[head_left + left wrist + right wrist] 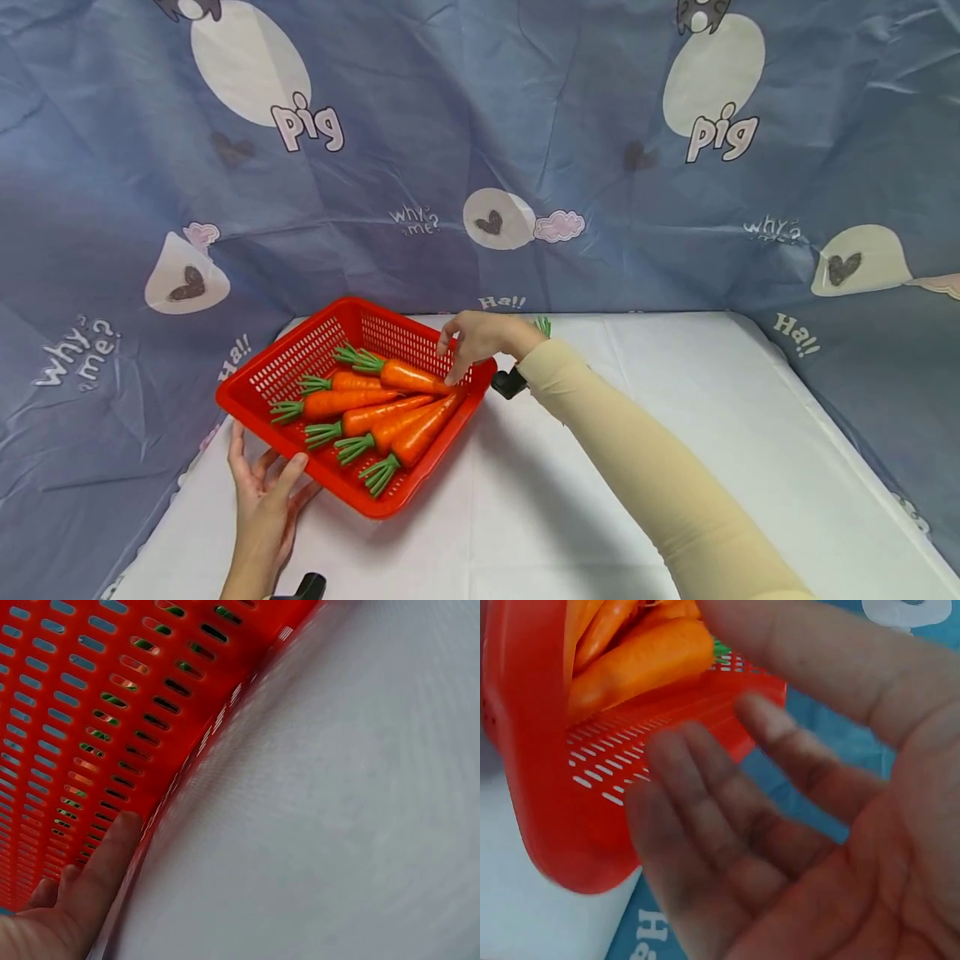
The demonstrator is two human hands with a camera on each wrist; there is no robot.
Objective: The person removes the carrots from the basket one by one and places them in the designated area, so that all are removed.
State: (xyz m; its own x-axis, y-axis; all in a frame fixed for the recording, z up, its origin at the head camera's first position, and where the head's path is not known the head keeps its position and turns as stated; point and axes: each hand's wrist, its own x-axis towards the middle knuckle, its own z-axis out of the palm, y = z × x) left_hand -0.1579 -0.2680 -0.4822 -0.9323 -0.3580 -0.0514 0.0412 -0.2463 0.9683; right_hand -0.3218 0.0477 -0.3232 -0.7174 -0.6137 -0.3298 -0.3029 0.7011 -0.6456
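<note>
A red plastic basket (258, 412) with slotted walls is tilted above the left part of the table. Several orange carrots (330, 404) with green tops lie in it, most of their tips pointing right. My left hand (262, 508) holds the basket by its near-left side, the thumb at the rim; in the left wrist view fingers (105, 874) touch the slotted outside. Over the basket's right end hovers my right hand (483, 335), fingers loosely bent and spread. The right wrist view shows nothing between those fingers (705, 817).
A green leafy top (543, 326) shows behind the right wrist; what it belongs to is hidden. White cloth covers the table (600, 467). A blue printed curtain (465, 167) hangs behind and along both sides.
</note>
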